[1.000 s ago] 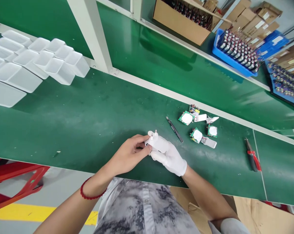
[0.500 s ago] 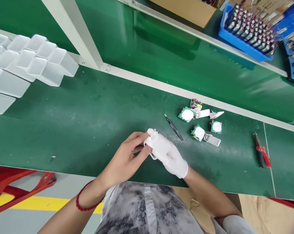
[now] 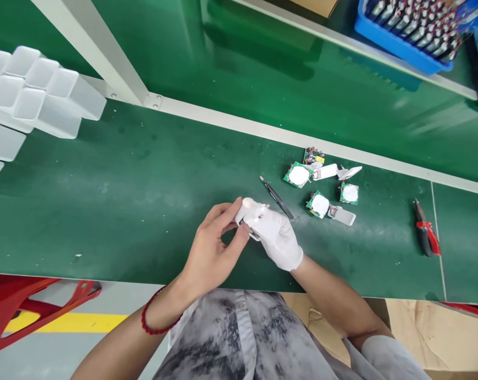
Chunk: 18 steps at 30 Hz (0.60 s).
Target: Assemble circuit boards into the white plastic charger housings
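Note:
Above the front edge of the bench I hold a white plastic housing with metal plug pins. My right hand, in a white glove, is wrapped round its right end. Bare and with a red bracelet at the wrist, my left hand pinches the left end between thumb and fingers. A gap with something dark inside shows near the left thumb; I cannot make out what it is. Beyond my right hand lies a pair of black tweezers. Green circuit boards with white round pads lie to the right of the tweezers.
Stacked translucent white boxes stand at the left. Red-handled pliers lie at the right of the green bench. A blue tray of wired parts sits on the upper shelf. A white post rises at the back left.
The housing has turned in my hands, so its pins now point more to the right and toward me. Both hands keep their hold. The camera view has shifted slightly.

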Available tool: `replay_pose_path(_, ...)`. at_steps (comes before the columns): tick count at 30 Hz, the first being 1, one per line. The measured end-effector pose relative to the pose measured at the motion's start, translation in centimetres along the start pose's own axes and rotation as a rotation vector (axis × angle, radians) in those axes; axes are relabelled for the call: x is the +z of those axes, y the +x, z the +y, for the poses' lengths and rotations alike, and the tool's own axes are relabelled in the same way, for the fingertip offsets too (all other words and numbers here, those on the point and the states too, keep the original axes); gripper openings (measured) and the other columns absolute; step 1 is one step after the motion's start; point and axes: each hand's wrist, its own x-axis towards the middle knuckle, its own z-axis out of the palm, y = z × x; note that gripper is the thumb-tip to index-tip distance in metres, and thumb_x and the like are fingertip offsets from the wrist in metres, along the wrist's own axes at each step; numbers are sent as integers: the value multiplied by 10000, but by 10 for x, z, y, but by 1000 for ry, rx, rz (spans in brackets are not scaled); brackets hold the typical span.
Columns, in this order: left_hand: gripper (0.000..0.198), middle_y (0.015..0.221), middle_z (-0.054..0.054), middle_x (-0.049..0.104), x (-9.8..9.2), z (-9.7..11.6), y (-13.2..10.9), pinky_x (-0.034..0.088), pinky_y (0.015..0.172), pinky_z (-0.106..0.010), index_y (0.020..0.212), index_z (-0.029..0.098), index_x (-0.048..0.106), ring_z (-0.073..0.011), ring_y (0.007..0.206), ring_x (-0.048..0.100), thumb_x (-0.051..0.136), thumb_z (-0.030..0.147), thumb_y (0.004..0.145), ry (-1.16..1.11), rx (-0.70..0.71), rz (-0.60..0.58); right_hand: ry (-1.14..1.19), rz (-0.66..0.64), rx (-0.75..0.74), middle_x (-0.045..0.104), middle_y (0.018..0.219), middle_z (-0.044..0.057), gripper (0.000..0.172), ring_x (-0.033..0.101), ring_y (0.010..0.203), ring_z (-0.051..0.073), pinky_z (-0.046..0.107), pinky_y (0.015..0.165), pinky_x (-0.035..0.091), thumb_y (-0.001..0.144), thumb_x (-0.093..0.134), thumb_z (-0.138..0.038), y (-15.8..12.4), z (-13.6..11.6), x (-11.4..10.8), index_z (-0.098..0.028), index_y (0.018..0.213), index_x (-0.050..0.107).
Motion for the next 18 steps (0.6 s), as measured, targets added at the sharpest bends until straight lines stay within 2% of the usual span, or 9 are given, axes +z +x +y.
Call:
replay_pose_path(2, 475, 1192, -101, 614, -1, 0, 5, 578, 846, -273, 1274, 146, 641, -169, 965, 649, 637, 384, 864, -35, -55, 5, 19, -15, 50, 734, 1029, 7, 317, 648, 712, 149, 300, 640, 558, 831, 729, -388, 2, -4, 0, -316, 1139, 725)
replay_pose_path(5, 514, 1149, -94, 650, -6, 4, 11, 589, 806, -290, 1241, 149, 666, -171, 887, 664, 696, 431, 813, -40, -118, 37, 133, -60, 125, 690, 1200, 3, 447, 675, 937, 178, 302, 755, 581, 839, 723, -344, 3, -13, -1, -324, 1276, 633)
replay_pose_path(7, 523, 1109, -90, 683, -11, 7, 12, 586, 829, -315, 1216, 151, 681, -185, 885, 672, 696, 477, 807, -63, -153, 51, 221, -95, 153, 614, 1333, 12, 526, 660, 1044, 201, 353, 857, 579, 849, 699, -407, 2, -18, -2, -331, 1351, 560)
replay_pose_path(9, 516, 1038, -83, 718, -15, 10, 12, 580, 859, -335, 1178, 149, 697, -199, 894, 678, 675, 518, 817, -119, -185, 42, 242, -146, 159, 602, 1339, 41, 557, 674, 1001, 206, 396, 886, 576, 867, 644, -502, 2, -18, -5, -305, 1376, 534)
replay_pose_path(13, 553, 1007, -75, 726, -17, 9, 9, 572, 870, -332, 1231, 156, 661, -196, 898, 673, 686, 517, 813, -148, -200, 26, 138, -228, 121, 696, 1141, 69, 484, 683, 917, 197, 382, 855, 587, 912, 571, -517, 3, -13, -9, -223, 1294, 619)
replay_pose_path(15, 579, 1048, -85, 700, -16, 9, 8, 579, 834, -314, 1267, 151, 638, -184, 879, 667, 680, 513, 817, -97, -182, 43, 54, -249, 106, 691, 1184, 59, 471, 675, 982, 209, 381, 870, 583, 915, 577, -498, 4, -13, -9, -234, 1303, 618)
replay_pose_path(18, 558, 1095, -87, 645, -13, 9, 5, 586, 789, -283, 1261, 146, 648, -156, 843, 655, 667, 495, 826, 29, -104, 52, -123, -225, 23, 666, 1266, 30, 460, 632, 1131, 237, 403, 1004, 512, 898, 606, -495, 5, -17, -8, -257, 1291, 634)
